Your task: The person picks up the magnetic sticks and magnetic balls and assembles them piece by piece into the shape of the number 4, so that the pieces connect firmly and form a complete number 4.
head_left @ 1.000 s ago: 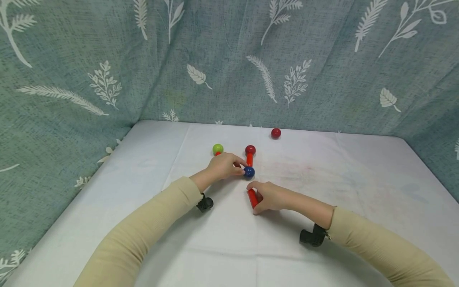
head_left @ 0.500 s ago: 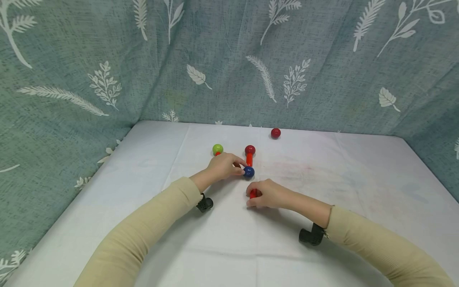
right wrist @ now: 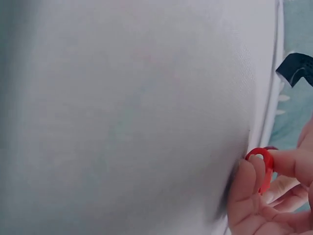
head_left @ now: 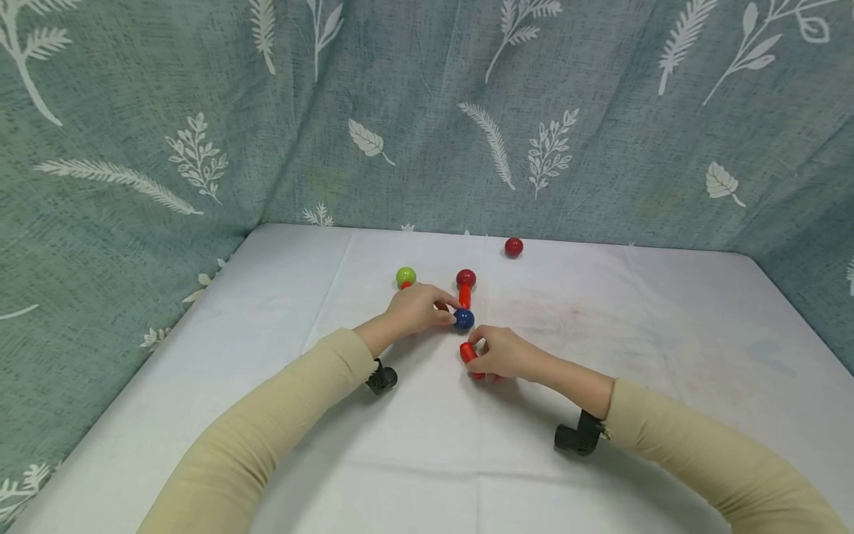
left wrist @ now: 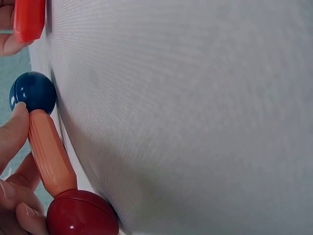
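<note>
My left hand [head_left: 419, 308] pinches a shiny blue ball [head_left: 464, 319] at the near end of a red grooved stick [head_left: 465, 297]. A dark red ball [head_left: 465, 278] sits at the stick's far end; in the left wrist view all three lie in line, end to end. Just nearer than the blue ball and apart from it, my right hand [head_left: 505, 352] holds a second red stick [head_left: 468, 351] between thumb and fingers, tilted. In the right wrist view that stick shows a hollow round end [right wrist: 268, 171], with fingertips around it.
A green ball [head_left: 405, 277] with a bit of red at its near side lies beyond my left hand, which hides the rest. A loose dark red ball [head_left: 513, 247] rests near the back edge of the white-covered table [head_left: 600, 311]. Patterned green cloth [head_left: 427, 133] hangs behind.
My right hand has moved slightly away from me, turning the red stick and shifting its fingers along it. My left hand stays in place on the blue ball.
</note>
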A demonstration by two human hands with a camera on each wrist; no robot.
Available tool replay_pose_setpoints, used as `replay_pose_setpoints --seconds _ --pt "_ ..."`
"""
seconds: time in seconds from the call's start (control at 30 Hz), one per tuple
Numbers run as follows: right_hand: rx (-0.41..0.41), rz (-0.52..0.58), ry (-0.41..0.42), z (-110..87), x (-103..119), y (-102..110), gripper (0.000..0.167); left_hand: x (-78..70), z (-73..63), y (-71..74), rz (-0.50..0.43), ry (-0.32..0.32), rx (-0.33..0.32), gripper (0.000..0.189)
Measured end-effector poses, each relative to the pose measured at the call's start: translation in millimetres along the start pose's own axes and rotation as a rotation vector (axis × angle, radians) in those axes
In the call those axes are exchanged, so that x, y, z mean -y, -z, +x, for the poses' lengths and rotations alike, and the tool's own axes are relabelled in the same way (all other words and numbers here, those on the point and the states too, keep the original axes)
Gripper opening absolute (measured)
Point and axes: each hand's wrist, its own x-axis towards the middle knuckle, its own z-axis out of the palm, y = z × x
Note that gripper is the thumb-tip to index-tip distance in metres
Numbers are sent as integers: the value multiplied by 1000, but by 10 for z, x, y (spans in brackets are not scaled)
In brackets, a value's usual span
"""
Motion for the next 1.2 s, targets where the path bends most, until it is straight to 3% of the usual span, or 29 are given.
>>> replay_pose_setpoints --seconds 0.1,0.23,0.43,0.73,1.2 --pt "4 73 -21 9 -19 5 32 5 4 -2 3 0 -3 29" --pt "26 257 -42 26 -31 7 23 7 5 -3 1 5 -1 29" --pt "34 481 -109 55 -12 -4 24 -3 9 -4 -11 -3 3 28" --pt "14 552 -160 107 10 -31 28 -8 6 0 -8 0 -4 27" --pt "-17 593 -164 120 18 -62 28 8 22 -18 -4 9 -1 28"
